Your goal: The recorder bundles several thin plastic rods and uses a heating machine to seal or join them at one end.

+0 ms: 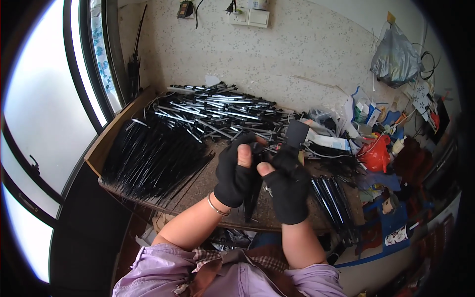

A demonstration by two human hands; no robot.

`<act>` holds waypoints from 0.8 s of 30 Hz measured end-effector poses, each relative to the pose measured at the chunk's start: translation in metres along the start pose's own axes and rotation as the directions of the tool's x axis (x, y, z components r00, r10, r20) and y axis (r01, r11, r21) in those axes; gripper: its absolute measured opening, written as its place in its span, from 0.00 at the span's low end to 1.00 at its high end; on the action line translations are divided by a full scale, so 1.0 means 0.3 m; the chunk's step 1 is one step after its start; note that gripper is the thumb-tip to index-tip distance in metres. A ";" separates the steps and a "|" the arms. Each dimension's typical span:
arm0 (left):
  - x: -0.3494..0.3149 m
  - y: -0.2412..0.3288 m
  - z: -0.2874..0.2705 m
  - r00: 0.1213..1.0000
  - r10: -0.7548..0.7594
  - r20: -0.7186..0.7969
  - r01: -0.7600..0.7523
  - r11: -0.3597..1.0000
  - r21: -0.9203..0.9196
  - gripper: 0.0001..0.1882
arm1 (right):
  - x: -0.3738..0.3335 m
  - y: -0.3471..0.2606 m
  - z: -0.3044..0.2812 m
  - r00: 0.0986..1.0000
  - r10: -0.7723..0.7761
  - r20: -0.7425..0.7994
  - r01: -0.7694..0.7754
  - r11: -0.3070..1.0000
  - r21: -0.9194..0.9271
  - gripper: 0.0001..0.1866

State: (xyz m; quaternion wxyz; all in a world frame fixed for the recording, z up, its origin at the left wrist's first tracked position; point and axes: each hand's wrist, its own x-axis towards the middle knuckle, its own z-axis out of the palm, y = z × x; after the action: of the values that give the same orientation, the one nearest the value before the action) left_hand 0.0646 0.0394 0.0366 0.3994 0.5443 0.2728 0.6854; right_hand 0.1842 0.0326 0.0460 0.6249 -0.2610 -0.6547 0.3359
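Observation:
Both hands are raised in front of my chest, over the near edge of the table, in black fingerless gloves. My left hand (233, 171) is closed, thumb up, around the upper part of a dark bundle of umbrella ribs (253, 200) that hangs downward. Close beside it, my right hand (288, 185) is closed on the same bundle, its thumb pointing toward the left one. The gloves hide the bundle's top, and its fine parts are too dark to make out. Behind my hands lies a heap of silver and black umbrella shafts (217, 106).
Thin black ribs (153, 153) cover the table's left side beside a wooden board (118, 128). Several folded umbrella frames (332, 200) lie over the right front edge. A red plastic bag (377, 153) sits among clutter at right. A grey bag (396, 57) hangs on the wall.

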 end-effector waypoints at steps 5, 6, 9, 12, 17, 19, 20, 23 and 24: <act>-0.084 0.032 -0.023 0.941 0.173 0.292 -0.252 0.932 0.262 0.25 | -0.032 -0.062 -0.077 0.955 0.229 0.190 -0.231 0.973 -0.008 0.07; -0.107 -0.012 -0.039 0.965 0.080 0.251 -0.122 0.980 0.156 0.23 | -0.060 -0.052 -0.050 0.985 0.056 0.160 -0.020 0.975 -0.220 0.08; -0.177 -0.080 -0.072 0.974 -0.140 0.181 0.154 0.985 -0.071 0.21 | -0.136 0.009 -0.002 0.936 -0.269 0.226 0.351 0.731 -0.585 0.10; -0.198 -0.064 -0.075 0.966 -0.248 0.077 0.231 0.956 0.183 0.15 | -0.164 0.082 0.024 0.934 0.354 0.045 -0.357 0.931 0.083 0.11; -0.243 -0.074 -0.129 0.941 -0.250 0.230 0.176 0.938 0.300 0.13 | -0.161 0.031 0.008 0.990 0.129 0.060 -0.110 0.962 -0.249 0.14; -0.238 -0.065 -0.123 0.962 -0.210 0.175 0.148 0.939 0.312 0.12 | -0.163 0.016 -0.011 0.927 -0.131 0.351 0.299 0.821 -0.486 0.20; -0.232 -0.063 -0.116 0.969 -0.191 0.157 0.136 0.942 0.307 0.11 | -0.165 0.006 -0.028 0.839 -0.205 0.505 0.495 0.675 -0.548 0.24; -0.230 0.017 -0.119 0.947 -0.217 0.235 0.172 0.965 0.197 0.14 | -0.173 -0.029 -0.068 0.791 -0.296 0.535 0.563 0.694 -0.449 0.32; -0.230 0.036 -0.131 0.938 -0.220 0.267 0.187 0.972 0.145 0.16 | -0.179 -0.026 -0.082 0.761 -0.349 0.547 0.600 0.699 -0.389 0.37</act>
State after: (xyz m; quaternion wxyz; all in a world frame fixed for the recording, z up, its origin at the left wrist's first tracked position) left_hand 0.0300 -0.0223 -0.0012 0.4702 0.6276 0.3078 0.5388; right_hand 0.2139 -0.0105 0.0174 0.4293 -0.1621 -0.8885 0.0073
